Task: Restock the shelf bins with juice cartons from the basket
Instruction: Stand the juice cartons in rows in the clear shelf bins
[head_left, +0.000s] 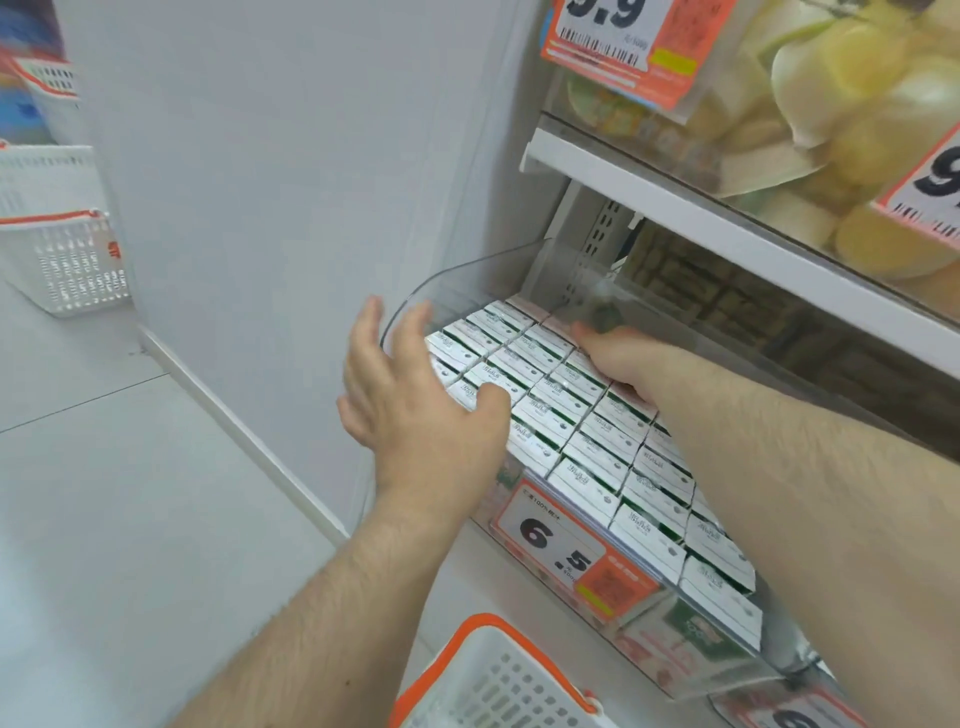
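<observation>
A clear plastic shelf bin (415, 301) holds several rows of white and green juice cartons (587, 457), seen from their tops. My left hand (415, 400) is spread at the bin's left wall, and its thumb touches a carton in the left row. My right hand (613, 358) reaches deep to the bin's back right, above the cartons. Its fingers seem to grip a blurred, green-sided juice carton (602, 314) and are partly hidden behind the clear divider. The white basket with an orange rim (498, 675) is below, at the bottom edge.
An orange price tag reading 6.5 (556, 545) hangs on the bin's front. The shelf above (675, 208) carries pale yellow packs and more price tags. A white wall panel (285, 182) stands left of the bin. More white baskets (67, 260) hang at far left.
</observation>
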